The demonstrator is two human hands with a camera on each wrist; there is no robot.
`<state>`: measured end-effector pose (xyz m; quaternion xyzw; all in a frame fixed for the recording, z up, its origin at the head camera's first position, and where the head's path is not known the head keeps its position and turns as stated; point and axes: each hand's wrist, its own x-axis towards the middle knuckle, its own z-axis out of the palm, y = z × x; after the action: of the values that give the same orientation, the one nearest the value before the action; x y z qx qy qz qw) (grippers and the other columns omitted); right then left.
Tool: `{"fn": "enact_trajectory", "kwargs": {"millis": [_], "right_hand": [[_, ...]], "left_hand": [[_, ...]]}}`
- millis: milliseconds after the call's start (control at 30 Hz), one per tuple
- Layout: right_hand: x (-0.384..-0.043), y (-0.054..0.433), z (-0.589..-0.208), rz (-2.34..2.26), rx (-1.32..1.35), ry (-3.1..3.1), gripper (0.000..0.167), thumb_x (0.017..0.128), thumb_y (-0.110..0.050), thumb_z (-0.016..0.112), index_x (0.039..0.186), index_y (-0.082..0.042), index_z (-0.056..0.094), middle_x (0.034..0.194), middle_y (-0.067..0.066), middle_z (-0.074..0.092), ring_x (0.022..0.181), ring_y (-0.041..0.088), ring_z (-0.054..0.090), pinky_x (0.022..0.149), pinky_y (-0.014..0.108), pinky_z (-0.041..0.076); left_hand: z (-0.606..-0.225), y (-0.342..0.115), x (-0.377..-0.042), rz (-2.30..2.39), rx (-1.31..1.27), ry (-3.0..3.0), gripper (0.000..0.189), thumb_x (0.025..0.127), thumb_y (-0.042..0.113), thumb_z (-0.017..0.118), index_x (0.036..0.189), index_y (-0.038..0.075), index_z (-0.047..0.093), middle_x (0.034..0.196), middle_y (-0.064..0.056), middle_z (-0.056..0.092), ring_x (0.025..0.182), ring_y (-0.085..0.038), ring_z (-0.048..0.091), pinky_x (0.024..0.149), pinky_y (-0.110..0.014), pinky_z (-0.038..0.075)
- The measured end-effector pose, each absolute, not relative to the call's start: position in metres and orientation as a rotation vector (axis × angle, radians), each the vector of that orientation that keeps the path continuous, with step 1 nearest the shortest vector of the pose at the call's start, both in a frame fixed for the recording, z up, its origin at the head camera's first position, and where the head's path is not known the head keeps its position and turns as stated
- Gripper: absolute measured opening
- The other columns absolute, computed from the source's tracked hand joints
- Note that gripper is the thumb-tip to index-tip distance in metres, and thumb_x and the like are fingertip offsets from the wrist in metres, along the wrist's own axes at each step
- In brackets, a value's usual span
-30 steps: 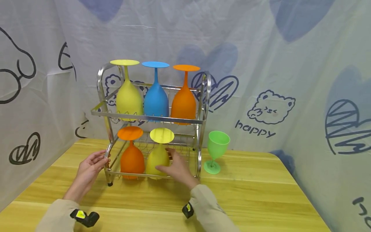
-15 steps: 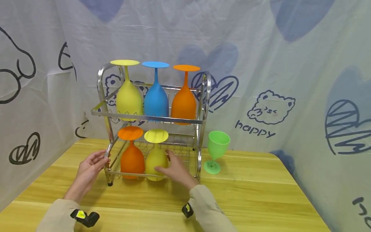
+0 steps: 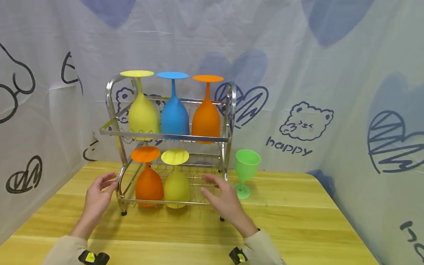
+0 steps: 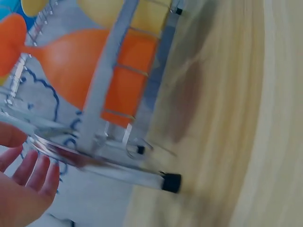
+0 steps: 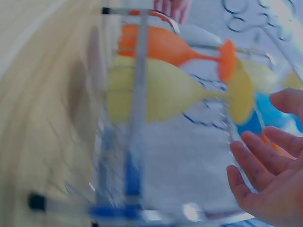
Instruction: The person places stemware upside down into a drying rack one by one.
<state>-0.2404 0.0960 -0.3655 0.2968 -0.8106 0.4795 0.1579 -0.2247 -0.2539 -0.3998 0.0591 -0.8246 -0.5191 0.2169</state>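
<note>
On the lower shelf of a two-tier metal dish rack (image 3: pixel 165 136), a yellow goblet (image 3: pixel 177 188) stands upside down beside an orange goblet (image 3: pixel 149 186). My right hand (image 3: pixel 226 200) is off to the right of the yellow goblet, over the rack's lower right part, with fingers spread and nothing held. The right wrist view shows the same right hand (image 5: pixel 272 175) with its palm bare. At the rack's left side post, my left hand (image 3: pixel 97 197) has loosely bent fingers right at the metal. The left wrist view has those fingers (image 4: pixel 37 172) beside the curved post.
Upside down on the upper shelf are a yellow goblet (image 3: pixel 143 116), a blue goblet (image 3: pixel 174 117) and an orange goblet (image 3: pixel 206 121). A green goblet (image 3: pixel 246 165) stands upright on the wooden table (image 3: pixel 298 213), right of the rack. A printed curtain (image 3: pixel 281 73) hangs behind.
My right hand has let go of the lower yellow goblet and moved right. That goblet shifted slightly left before its release. The left hand stays by the post.
</note>
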Motion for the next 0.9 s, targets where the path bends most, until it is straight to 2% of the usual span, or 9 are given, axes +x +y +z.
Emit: {"fn": "enact_trajectory", "kwargs": {"millis": [167, 267, 467, 533, 600, 767, 900], "right_hand": [[-0.242, 0.135, -0.358, 1.442, 0.644, -2.245, 0.027, 0.09, -0.009, 0.067, 0.116, -0.001, 0.065, 0.106, 0.009, 0.069, 0.099, 0.025, 0.063, 0.09, 0.044, 0.051], [-0.251, 0.157, -0.358, 1.456, 0.486, -2.198, 0.025, 0.09, -0.008, 0.067, 0.114, 0.001, 0.066, 0.103, 0.012, 0.07, 0.097, 0.027, 0.063, 0.09, 0.044, 0.051], [-0.274, 0.188, -0.372, 1.391, 0.177, -2.025, 0.023, 0.089, -0.004, 0.067, 0.11, 0.006, 0.066, 0.093, 0.015, 0.067, 0.086, 0.024, 0.06, 0.079, 0.028, 0.051], [-0.282, 0.194, -0.377, 1.416, 0.121, -2.021, 0.029, 0.088, -0.007, 0.068, 0.115, 0.005, 0.063, 0.099, 0.015, 0.065, 0.09, 0.024, 0.058, 0.08, 0.027, 0.048], [-0.29, 0.2, -0.381, 1.473, 0.101, -2.056, 0.041, 0.088, -0.009, 0.07, 0.124, 0.005, 0.057, 0.11, 0.018, 0.061, 0.099, 0.027, 0.056, 0.086, 0.033, 0.047], [-0.312, 0.207, -0.39, 1.622, 0.1, -2.253, 0.078, 0.086, -0.019, 0.074, 0.146, 0.003, 0.03, 0.142, 0.024, 0.039, 0.129, 0.036, 0.039, 0.106, 0.049, 0.036], [-0.325, 0.208, -0.396, 1.694, 0.109, -2.361, 0.093, 0.084, -0.022, 0.076, 0.151, 0.002, 0.016, 0.15, 0.027, 0.027, 0.136, 0.04, 0.029, 0.109, 0.053, 0.03]], "left_hand": [[-0.388, -0.242, -0.214, -1.411, 0.138, -2.225, 0.039, 0.101, 0.012, 0.049, 0.135, -0.006, 0.045, 0.128, -0.011, 0.051, 0.096, 0.013, 0.045, 0.08, -0.004, 0.038], [-0.383, -0.234, -0.206, -1.425, 0.069, -2.205, 0.038, 0.101, 0.012, 0.05, 0.134, -0.007, 0.045, 0.124, -0.006, 0.053, 0.098, 0.012, 0.046, 0.081, -0.005, 0.039], [-0.377, -0.216, -0.192, -1.493, -0.057, -2.153, 0.034, 0.1, 0.008, 0.05, 0.13, -0.008, 0.046, 0.111, 0.019, 0.052, 0.1, 0.01, 0.05, 0.083, -0.005, 0.042], [-0.376, -0.21, -0.188, -1.516, -0.09, -2.143, 0.033, 0.101, 0.007, 0.05, 0.129, -0.009, 0.046, 0.111, 0.021, 0.052, 0.102, 0.008, 0.051, 0.084, -0.006, 0.042], [-0.374, -0.204, -0.186, -1.536, -0.12, -2.129, 0.033, 0.1, 0.006, 0.049, 0.129, -0.009, 0.046, 0.112, 0.022, 0.052, 0.103, 0.005, 0.053, 0.086, -0.006, 0.042], [-0.369, -0.191, -0.183, -1.569, -0.192, -2.1, 0.032, 0.1, 0.004, 0.05, 0.129, -0.01, 0.047, 0.113, 0.019, 0.054, 0.104, 0.002, 0.055, 0.088, -0.007, 0.042], [-0.367, -0.181, -0.183, -1.601, -0.251, -2.07, 0.031, 0.099, 0.0, 0.05, 0.128, -0.009, 0.048, 0.114, 0.014, 0.055, 0.104, 0.0, 0.056, 0.088, -0.008, 0.043]]}}
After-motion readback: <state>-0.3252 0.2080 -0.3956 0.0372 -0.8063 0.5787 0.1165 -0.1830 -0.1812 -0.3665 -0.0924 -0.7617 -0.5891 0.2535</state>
